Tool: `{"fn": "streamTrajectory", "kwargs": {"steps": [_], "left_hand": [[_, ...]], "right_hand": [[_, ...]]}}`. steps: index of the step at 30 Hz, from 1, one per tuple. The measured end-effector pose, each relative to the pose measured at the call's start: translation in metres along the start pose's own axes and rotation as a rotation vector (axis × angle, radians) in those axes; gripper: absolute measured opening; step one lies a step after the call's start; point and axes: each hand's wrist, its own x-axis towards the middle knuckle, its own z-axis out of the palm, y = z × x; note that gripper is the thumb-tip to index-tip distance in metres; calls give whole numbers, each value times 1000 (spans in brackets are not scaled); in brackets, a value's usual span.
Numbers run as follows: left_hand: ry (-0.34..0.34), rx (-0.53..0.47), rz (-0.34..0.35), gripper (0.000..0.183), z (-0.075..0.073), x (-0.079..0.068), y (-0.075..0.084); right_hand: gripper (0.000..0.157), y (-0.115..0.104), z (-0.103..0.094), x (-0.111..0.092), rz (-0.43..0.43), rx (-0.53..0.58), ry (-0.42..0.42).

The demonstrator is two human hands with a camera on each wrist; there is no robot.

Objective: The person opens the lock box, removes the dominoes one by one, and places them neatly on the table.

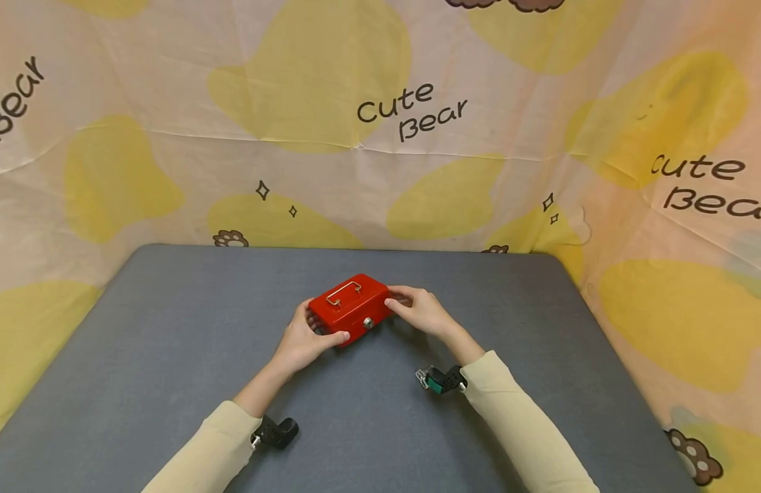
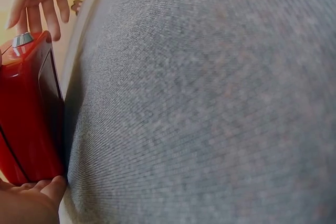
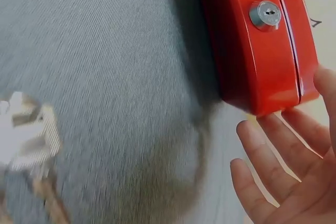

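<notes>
A red cash box (image 1: 348, 308) has a wire handle (image 1: 343, 294) on its lid and a silver key lock (image 3: 265, 15) on its front. It sits at an angle, and part of its underside shows in the left wrist view, so at least one side is off the table. My left hand (image 1: 300, 344) grips the box's left end, thumb on the front, the other fingers behind or below. At the opposite end is my right hand (image 1: 425, 311), its fingers fairly straight and spread. Its thumb and some fingertips are at the box's edge; whether they press on it is hard to tell.
A grey cloth-covered table (image 1: 140, 356) lies under both arms. Patterned fabric (image 1: 331, 89) with bear lettering hangs around its back and sides. Black straps with small devices (image 1: 442, 378) are on both wrists. A blurred pale object (image 3: 29, 132) appears in the right wrist view.
</notes>
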Motion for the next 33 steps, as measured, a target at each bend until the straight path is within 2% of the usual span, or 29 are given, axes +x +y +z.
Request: {"fn": "streamTrajectory", "kwargs": {"steps": [8,16,21,28,33], "left_hand": [[-7,-7,-3,95,-1,1,0],[-12,-10,-9,96,-1,1,1],[-14,-24,-10,96,-1,0,2],[-18,-37,-10,95,-2,0,3],[-15,-46,-15,93,-3,1,3]], "right_hand": [[38,8,-13,-16,-52,-8,-38],[38,16,-17,-31,-109,-25,-68],[38,22,-19,-41,-113,-45,-114],[38,29,-21,-58,-175,-41,-154],[36,33,-22,-68,-224,-89,-162]]}}
